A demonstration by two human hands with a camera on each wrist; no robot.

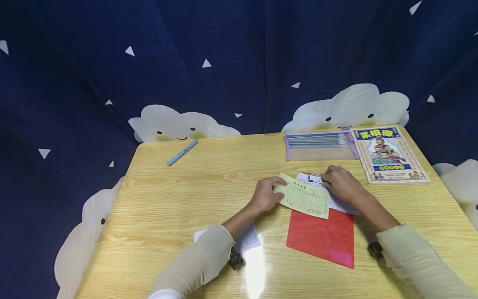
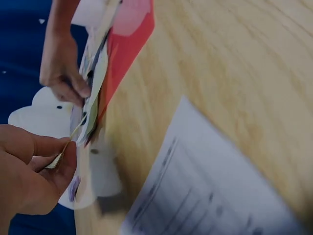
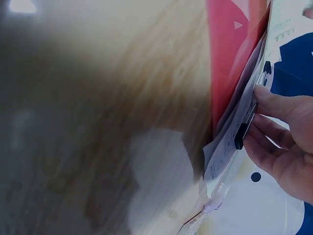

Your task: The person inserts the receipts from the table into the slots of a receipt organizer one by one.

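Note:
My left hand [image 1: 266,193] pinches the left end of a pale yellow form slip [image 1: 302,199] between thumb and fingers. The slip lies slanted over a red clipboard [image 1: 317,236], overlapping white printed sheets [image 1: 343,206] at its upper part. At the clipboard's top edge, my right hand [image 1: 341,182] grips the metal clip [image 1: 314,178]. In the right wrist view, the thumb and fingers are on either side of the clip, between its black end pieces [image 3: 240,136]. The left wrist view shows the slip nearly edge-on, its corner held in the fingertips.
Another white printed sheet [image 1: 248,238] lies partly under my left forearm. Behind the clipboard is a mesh pencil pouch [image 1: 317,155] with purple edging, beside a comic-covered book [image 1: 390,155]. A blue pen [image 1: 183,153] lies at the back left. A dark blue curtain hangs behind the table.

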